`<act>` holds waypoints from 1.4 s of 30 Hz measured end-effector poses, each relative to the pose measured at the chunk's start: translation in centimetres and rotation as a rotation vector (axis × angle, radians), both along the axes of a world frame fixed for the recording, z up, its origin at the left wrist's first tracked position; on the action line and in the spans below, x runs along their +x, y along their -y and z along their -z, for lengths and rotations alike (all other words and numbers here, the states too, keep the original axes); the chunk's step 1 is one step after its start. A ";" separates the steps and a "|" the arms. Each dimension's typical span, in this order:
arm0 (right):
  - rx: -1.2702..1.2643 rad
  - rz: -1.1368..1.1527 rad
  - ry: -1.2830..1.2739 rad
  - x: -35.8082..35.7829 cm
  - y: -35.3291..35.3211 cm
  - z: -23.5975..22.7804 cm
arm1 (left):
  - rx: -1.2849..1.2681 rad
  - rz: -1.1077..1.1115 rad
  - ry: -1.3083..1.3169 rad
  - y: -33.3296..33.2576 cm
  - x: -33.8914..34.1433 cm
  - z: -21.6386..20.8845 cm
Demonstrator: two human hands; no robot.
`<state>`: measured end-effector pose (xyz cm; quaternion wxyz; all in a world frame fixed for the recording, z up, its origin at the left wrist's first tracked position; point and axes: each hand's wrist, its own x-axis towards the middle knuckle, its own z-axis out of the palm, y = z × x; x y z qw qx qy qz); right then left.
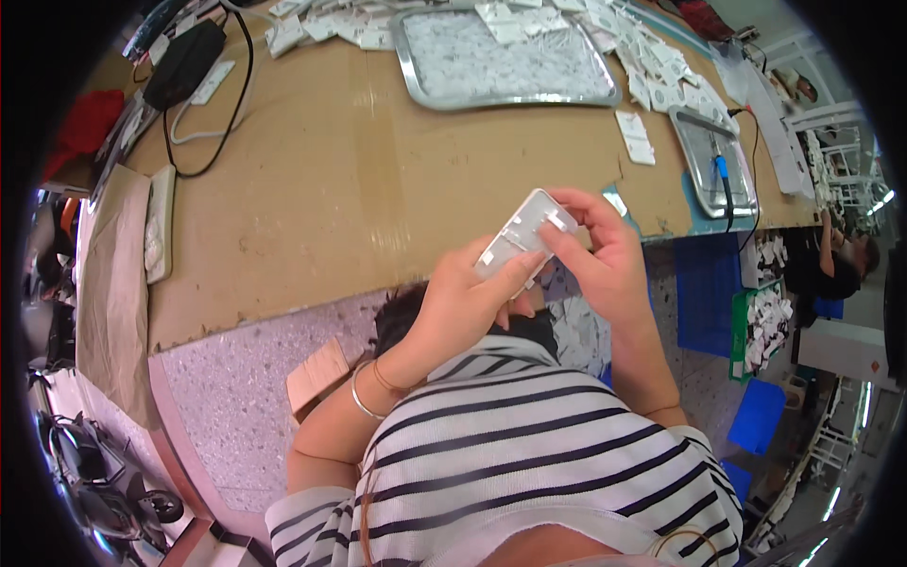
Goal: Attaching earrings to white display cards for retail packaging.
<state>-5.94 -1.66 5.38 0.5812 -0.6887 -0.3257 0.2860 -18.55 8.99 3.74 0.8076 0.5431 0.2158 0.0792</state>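
Between my two hands, just over the table's near edge, is a white rectangular plastic cover [515,244], tilted, with small raised clips on the face turned up. My left hand [470,295] grips its lower end, thumb across the top and fingers underneath. At the upper right end, my right hand [605,253] pinches the cover, its thumb pressing near a clip and its fingers behind the edge. Whether a smaller part sits under the right thumb cannot be made out.
A metal tray [505,99] of small clear-white parts lies at the back, with many white plastic pieces [652,66] heaped beside it. A smaller tray [699,180] at right holds a blue-handled tool [723,175]. Black adapter [186,64] and cables lie back left. A co-worker [836,265] is far right.
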 end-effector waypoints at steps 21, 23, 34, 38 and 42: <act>-0.269 0.257 0.793 -1.4 2.6 7.9 | 0.125 -0.096 -0.125 3.5 0.5 8.9; -0.279 0.265 0.776 -1.3 2.4 7.7 | 0.100 -0.126 -0.099 3.6 0.6 9.2; 0.193 0.212 0.014 -0.5 4.0 5.0 | 0.011 0.045 0.110 3.1 0.4 3.0; 0.066 0.106 0.256 5.1 3.1 3.9 | 0.514 0.072 0.033 0.0 4.8 1.6; -0.185 0.310 0.895 12.7 2.1 4.6 | 0.558 0.135 -0.256 -2.7 11.7 1.8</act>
